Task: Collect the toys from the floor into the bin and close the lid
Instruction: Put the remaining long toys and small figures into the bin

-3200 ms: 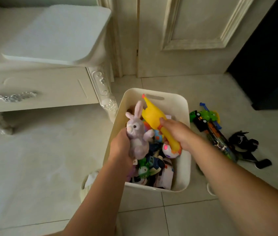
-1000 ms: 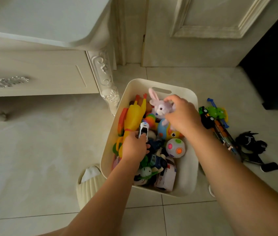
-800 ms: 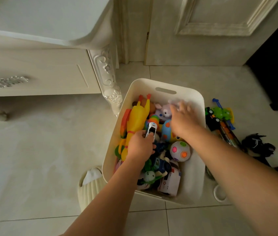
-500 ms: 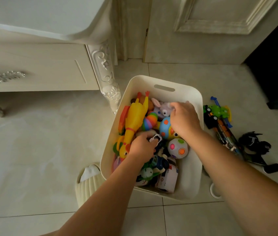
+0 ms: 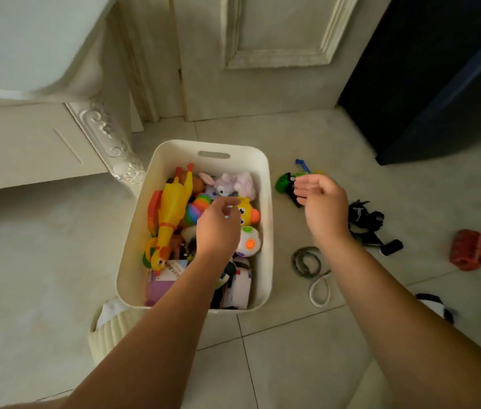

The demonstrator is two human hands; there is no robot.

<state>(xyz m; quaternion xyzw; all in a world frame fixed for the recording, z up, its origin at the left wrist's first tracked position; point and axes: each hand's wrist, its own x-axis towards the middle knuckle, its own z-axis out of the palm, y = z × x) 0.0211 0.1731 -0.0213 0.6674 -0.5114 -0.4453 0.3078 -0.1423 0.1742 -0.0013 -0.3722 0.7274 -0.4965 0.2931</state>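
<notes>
Our left hand (image 5: 218, 225) hovers palm down over the middle of the cream plastic bin (image 5: 266, 231), fingers curled loosely downward; we cannot tell whether they pinch anything, since the fingertips are hidden against the toys below. Just left of this hand lies the long yellow rubber chicken (image 5: 171, 214), stretched along the bin's left side, and a rainbow-striped soft toy (image 5: 198, 206) sits between the chicken and our fingers. Beyond the fingertips, against the far wall of the bin, rests the lilac plush bunny (image 5: 230, 184). Just right of the hand we see a white ball with orange and green dots (image 5: 248, 242), and a yellow round-faced toy with an orange nose (image 5: 248, 212) close to the fingertips.

Our right hand (image 5: 322, 205) is outside the bin, raised over the tiled floor (image 5: 307, 349), half open with fingers bent and holding nothing. Directly beyond its fingers lies a green and black toy vehicle (image 5: 283, 183). To the right of this hand a black toy (image 5: 364, 218) lies on the floor, and further right a red ridged toy (image 5: 468, 249). Under the wrist, near the bin's right wall, sit a grey ring (image 5: 305, 262) and a white loop (image 5: 320, 287). The bin stands open.
</notes>
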